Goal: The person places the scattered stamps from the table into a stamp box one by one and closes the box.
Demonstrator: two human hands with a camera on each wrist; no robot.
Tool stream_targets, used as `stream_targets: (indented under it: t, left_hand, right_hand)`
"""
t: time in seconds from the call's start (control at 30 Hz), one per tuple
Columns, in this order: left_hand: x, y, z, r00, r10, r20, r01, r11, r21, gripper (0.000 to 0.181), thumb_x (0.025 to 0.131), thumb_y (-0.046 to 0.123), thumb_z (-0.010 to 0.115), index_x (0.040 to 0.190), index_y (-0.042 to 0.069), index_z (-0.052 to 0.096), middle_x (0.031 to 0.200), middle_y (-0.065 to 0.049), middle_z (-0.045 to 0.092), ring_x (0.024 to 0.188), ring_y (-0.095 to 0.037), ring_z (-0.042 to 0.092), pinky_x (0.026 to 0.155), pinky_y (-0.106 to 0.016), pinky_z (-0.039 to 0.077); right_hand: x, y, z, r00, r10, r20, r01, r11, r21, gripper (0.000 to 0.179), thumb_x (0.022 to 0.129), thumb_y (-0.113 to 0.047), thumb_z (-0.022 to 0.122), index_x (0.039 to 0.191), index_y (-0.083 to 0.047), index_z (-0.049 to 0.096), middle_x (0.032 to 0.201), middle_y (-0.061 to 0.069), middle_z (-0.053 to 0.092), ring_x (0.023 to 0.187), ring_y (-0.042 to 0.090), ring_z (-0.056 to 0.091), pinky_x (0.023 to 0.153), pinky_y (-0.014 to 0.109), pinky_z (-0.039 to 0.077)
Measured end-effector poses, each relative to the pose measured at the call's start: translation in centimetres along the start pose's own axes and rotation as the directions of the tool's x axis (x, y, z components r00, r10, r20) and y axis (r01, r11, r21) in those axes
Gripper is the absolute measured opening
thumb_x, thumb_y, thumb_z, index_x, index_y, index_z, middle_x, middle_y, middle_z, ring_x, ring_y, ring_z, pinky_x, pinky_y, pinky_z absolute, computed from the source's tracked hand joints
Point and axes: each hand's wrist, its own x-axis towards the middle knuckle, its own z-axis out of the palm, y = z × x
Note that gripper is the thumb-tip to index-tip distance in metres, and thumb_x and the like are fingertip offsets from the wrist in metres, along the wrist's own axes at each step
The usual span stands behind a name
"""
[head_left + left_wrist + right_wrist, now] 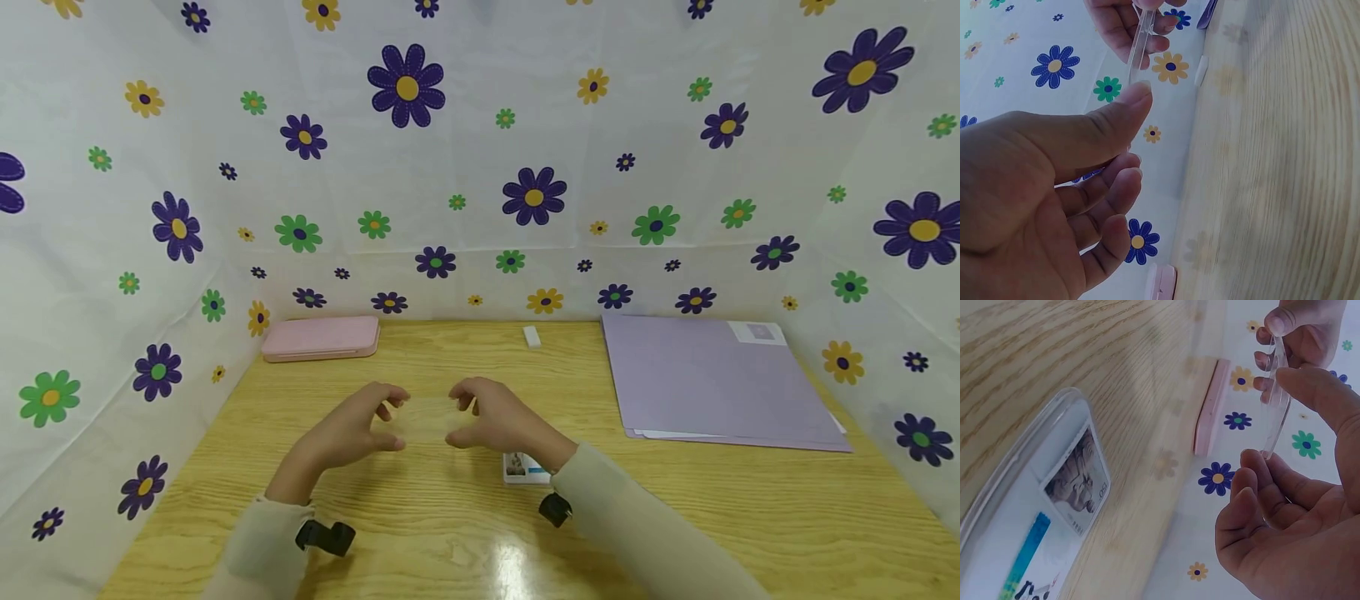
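Observation:
A thin, flat clear plastic piece is held up between both hands above the table. My left hand pinches one side of it, thumb on one face and fingers on the other. The opposite side is gripped the same way by my right hand. The piece is so see-through that its outline is faint in the head view. Below the right wrist lies a clear-edged case with a picture label and a blue stripe, partly hidden by the right arm in the head view.
On the wooden table, a pink case lies at the back left. A small white block, like an eraser, is at the back middle. A purple folder with papers lies at the right. Flowered sheeting encloses the table's back and sides.

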Motion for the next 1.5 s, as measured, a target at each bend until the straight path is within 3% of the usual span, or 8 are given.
stream_targets:
  t: [0.3, 0.57, 0.87, 1.2, 1.5]
  left_hand:
    - [0.0, 1.2, 0.7, 0.999, 0.046, 0.012, -0.046, 0.999, -0.021, 0.06, 0.086, 0.02, 0.08, 0.136, 0.005, 0.052, 0.126, -0.014, 0.054, 0.105, -0.027, 0.055, 0.086, -0.046, 0.049]
    - [0.4, 2.2, 1.6, 0.996, 0.091, 0.017, -0.09, 0.994, -0.06, 0.059, 0.084, 0.017, 0.081, 0.135, 0.006, 0.053, 0.124, -0.013, 0.055, 0.104, -0.028, 0.055, 0.087, -0.051, 0.049]
    - [0.9, 3.2, 3.0, 0.995, 0.09, 0.035, -0.085, 0.989, -0.12, 0.061, 0.082, 0.021, 0.083, 0.135, 0.007, 0.054, 0.127, -0.014, 0.055, 0.105, -0.031, 0.054, 0.087, -0.052, 0.048]
    - [1.6, 4.6, 4.2, 0.995, 0.09, 0.047, -0.085, 0.991, -0.1, 0.061, 0.082, 0.024, 0.083, 0.135, 0.011, 0.055, 0.125, -0.012, 0.056, 0.103, -0.025, 0.054, 0.088, -0.051, 0.047]
    - [2.4, 5.3, 5.7, 0.993, 0.113, 0.045, -0.107, 0.989, -0.106, 0.065, 0.082, 0.035, 0.082, 0.136, 0.01, 0.055, 0.124, -0.009, 0.056, 0.102, -0.021, 0.053, 0.087, -0.047, 0.048]
  right_hand:
    - [-1.8, 0.5, -1.0, 1.0, -0.02, -0.019, 0.02, 1.0, -0.003, 0.057, 0.083, -0.026, 0.08, 0.132, -0.008, 0.057, 0.114, 0.008, 0.059, 0.105, 0.033, 0.054, 0.085, 0.042, 0.046]
    - [-3.7, 1.0, -2.0, 0.999, -0.041, -0.031, 0.041, 0.999, 0.006, 0.054, 0.083, -0.024, 0.08, 0.13, -0.008, 0.057, 0.108, 0.002, 0.057, 0.1, 0.031, 0.052, 0.079, 0.039, 0.045]
    - [-5.1, 2.7, -2.8, 0.997, -0.066, -0.028, 0.067, 0.997, 0.023, 0.054, 0.083, -0.023, 0.081, 0.129, -0.008, 0.058, 0.11, 0.007, 0.059, 0.101, 0.031, 0.053, 0.081, 0.04, 0.046]
    - [-6.6, 3.8, -3.6, 0.997, -0.075, -0.025, 0.075, 0.997, 0.017, 0.052, 0.083, -0.023, 0.081, 0.127, -0.008, 0.059, 0.11, 0.009, 0.059, 0.101, 0.033, 0.054, 0.082, 0.042, 0.047]
    - [-7.7, 5.1, -4.5, 0.998, -0.057, -0.032, 0.058, 0.998, 0.022, 0.053, 0.082, -0.023, 0.082, 0.127, -0.007, 0.059, 0.109, 0.01, 0.06, 0.101, 0.033, 0.054, 0.086, 0.053, 0.046]
